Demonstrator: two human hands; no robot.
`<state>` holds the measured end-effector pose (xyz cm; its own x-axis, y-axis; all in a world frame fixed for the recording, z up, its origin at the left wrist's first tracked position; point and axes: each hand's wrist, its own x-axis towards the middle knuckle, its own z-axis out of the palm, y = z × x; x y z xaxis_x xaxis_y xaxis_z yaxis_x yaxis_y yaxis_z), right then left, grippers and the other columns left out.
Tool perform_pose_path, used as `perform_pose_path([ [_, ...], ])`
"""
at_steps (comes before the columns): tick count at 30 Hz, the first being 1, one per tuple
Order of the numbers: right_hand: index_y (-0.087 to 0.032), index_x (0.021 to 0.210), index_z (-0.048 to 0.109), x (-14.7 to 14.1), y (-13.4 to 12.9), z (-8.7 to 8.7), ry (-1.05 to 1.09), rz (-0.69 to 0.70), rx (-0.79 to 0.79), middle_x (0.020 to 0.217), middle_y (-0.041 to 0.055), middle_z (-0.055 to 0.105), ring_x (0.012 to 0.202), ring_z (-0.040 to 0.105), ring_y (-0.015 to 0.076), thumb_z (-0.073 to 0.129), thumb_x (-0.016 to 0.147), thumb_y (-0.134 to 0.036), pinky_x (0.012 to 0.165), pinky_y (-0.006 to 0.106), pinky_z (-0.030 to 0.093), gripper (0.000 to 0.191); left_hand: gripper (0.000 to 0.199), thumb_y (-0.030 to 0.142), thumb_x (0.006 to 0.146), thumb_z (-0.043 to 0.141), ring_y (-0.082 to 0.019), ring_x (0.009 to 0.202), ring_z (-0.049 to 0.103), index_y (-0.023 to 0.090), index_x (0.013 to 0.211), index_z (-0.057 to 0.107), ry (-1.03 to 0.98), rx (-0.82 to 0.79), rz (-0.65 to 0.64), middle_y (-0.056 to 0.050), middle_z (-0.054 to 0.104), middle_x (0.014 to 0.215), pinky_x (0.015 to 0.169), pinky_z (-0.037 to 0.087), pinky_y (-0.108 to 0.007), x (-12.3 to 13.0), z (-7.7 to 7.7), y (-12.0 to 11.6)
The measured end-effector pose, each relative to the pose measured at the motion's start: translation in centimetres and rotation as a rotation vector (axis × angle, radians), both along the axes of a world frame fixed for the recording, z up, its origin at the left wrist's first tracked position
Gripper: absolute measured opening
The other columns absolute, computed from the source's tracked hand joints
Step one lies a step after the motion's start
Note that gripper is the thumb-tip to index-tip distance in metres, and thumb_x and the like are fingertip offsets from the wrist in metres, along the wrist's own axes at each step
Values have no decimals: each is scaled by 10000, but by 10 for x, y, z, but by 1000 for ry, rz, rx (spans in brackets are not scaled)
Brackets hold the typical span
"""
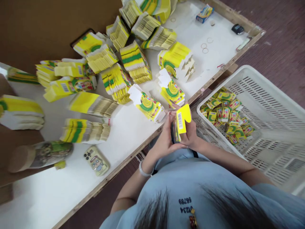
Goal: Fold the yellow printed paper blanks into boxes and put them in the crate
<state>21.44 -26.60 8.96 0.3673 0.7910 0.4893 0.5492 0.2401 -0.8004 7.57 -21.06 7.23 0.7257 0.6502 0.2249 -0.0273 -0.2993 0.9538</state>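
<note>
Near the table's front edge, my left hand point(165, 140) and my right hand point(190, 133) are both wrapped round one small yellow carton point(182, 119). A barcode shows on the carton's side, and a rounded yellow flap sticks out at its upper right. The fingertips are partly hidden behind it. Just beyond my hands, two yellow and green cartons with white flaps, one on the left point(149, 105) and one on the right point(172, 90), lie on the white table point(133, 127).
Several stacks of flat cartons point(135, 62) cover the table's far side. A phone point(97, 160) and a jar point(51, 154) lie at the left. To the right, a white plastic crate point(269, 124) holds many small cartons point(225, 111). A blue box point(205, 13) sits at the far corner.
</note>
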Motion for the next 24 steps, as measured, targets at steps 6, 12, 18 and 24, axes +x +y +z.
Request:
perform_pose_path([
  [6, -296, 1254, 679, -1, -4, 3, 439, 70, -232, 1088, 55, 783, 1087, 746, 262, 442, 1054, -564, 1045, 475, 567, 410, 829, 457, 918, 715, -381, 1442, 549, 310, 1630, 316, -6, -139, 43, -162, 564, 1526, 1199, 480, -547, 1, -10, -16],
  [12, -238, 917, 678, 0, -8, -5, 685, -6, -360, 727, -15, 695, 634, 640, 155, 649, 935, -640, 613, 288, 563, 404, 484, 542, 955, 650, -318, 1174, 697, 251, 1342, 659, 58, -335, 199, -113, 726, 1196, 1060, 576, -513, -2, -10, -26],
  [18, -261, 1128, 583, -6, -20, -10, 780, -55, -346, 787, -1, 730, 701, 714, 189, 685, 913, -619, 624, 300, 585, 430, 514, 627, 960, 616, -270, 993, 747, 217, 1257, 702, 68, -517, 219, -102, 778, 1118, 904, 634, -440, -4, -10, -39],
  [24, -278, 1351, 450, -7, -34, -25, 733, 47, -336, 997, 50, 774, 826, 771, 212, 684, 930, -570, 719, 334, 628, 564, 621, 594, 981, 612, -268, 1210, 717, 305, 1519, 500, 42, -519, 268, -110, 741, 1307, 1010, 604, -422, -7, -11, -49],
])
